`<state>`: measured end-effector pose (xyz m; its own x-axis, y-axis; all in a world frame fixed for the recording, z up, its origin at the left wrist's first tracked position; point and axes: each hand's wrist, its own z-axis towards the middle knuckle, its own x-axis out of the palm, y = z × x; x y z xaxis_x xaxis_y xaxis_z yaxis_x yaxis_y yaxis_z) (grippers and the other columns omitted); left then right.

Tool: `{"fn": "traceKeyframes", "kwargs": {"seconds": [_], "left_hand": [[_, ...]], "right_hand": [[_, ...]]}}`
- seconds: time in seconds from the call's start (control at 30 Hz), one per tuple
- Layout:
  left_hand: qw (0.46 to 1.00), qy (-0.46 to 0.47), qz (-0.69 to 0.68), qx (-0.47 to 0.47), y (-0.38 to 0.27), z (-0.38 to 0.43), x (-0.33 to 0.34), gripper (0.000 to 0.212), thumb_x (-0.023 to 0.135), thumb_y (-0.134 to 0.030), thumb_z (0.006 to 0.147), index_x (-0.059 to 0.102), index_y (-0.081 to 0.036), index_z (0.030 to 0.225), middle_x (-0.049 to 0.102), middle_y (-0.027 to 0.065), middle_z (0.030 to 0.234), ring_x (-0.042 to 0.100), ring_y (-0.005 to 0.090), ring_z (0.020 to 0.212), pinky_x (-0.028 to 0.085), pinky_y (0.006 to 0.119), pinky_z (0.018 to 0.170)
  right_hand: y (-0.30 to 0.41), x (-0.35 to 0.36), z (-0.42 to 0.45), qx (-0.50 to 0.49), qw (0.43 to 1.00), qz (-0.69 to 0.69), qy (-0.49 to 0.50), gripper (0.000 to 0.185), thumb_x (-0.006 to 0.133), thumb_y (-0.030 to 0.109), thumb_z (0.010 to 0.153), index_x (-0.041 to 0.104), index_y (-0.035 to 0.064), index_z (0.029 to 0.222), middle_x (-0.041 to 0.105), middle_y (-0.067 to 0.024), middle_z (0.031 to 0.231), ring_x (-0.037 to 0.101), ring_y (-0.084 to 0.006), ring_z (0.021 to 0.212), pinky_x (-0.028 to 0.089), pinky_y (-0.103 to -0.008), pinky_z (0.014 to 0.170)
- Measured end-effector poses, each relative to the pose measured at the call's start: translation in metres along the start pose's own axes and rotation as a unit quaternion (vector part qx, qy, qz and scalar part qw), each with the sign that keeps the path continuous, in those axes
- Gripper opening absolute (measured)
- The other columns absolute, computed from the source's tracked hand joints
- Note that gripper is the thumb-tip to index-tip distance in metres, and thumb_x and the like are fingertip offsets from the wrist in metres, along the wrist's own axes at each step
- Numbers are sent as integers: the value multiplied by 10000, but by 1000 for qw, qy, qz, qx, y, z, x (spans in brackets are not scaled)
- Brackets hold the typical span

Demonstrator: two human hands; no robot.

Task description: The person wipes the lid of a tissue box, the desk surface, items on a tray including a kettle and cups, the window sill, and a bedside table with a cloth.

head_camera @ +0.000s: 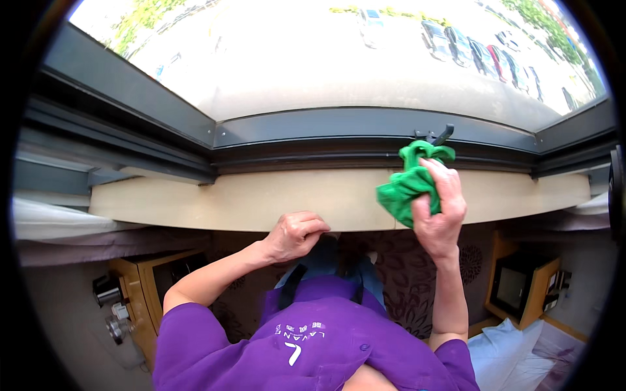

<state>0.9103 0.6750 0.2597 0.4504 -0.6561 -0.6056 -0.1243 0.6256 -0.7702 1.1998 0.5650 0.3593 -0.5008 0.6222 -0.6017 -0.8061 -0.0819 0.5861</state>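
My right hand point(442, 215) grips a bunched green cloth point(408, 195) over the right part of the windowsill point(303, 195). The cloth's upper folds lie against the lower window frame, just below the dark window handle point(444, 135), and cover part of its base. At the sill's front edge, my left hand point(299, 235) is curled into a loose fist, with nothing visible in it. Its knuckles overlap the pale sill board.
Dark grey window frame point(313, 128) runs across the sill's back, with curtains point(63, 225) at the left. Below are a wooden cabinet point(142, 283) with an electric kettle point(106, 291), patterned carpet point(406, 273), a wooden unit holding a black box-shaped appliance point(513, 283), and pale bedding point(508, 352).
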Motion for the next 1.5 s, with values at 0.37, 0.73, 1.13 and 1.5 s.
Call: {"fn": "traceKeyframes", "kwargs": {"seconds": [0.37,0.73,1.13,1.5], "left_hand": [[987,-156,7,-47,-54,-20,64,191,712,76,820,749,-8,988,732,126,931,729,279,818,591,360,712],[971,-218,44,-92,-59,-3,54,138,698,98,848,738,15,951,736,144,892,734,275,797,582,338,705],[991,-87,90,-55,-73,59,107,205,688,9,847,666,-46,1043,691,147,985,687,342,903,560,427,774],[999,-44,18,-12,-113,100,167,174,701,69,835,748,-26,973,736,103,921,733,272,804,586,345,685]], "right_hand": [[92,295,114,-281,893,-69,346,335,655,196,809,742,55,1100,632,-131,1255,507,-341,1285,393,-491,1069],[-61,86,92,-159,930,-234,235,346,697,14,712,653,44,1053,682,-109,1145,610,-351,1078,497,-457,895],[-42,-36,-9,-271,941,55,198,184,673,41,692,665,60,874,686,-93,945,637,-284,899,516,-395,793],[-135,-62,112,-173,973,152,4,360,539,-71,815,684,38,1126,728,-174,1137,663,-382,1043,524,-436,963]]}}
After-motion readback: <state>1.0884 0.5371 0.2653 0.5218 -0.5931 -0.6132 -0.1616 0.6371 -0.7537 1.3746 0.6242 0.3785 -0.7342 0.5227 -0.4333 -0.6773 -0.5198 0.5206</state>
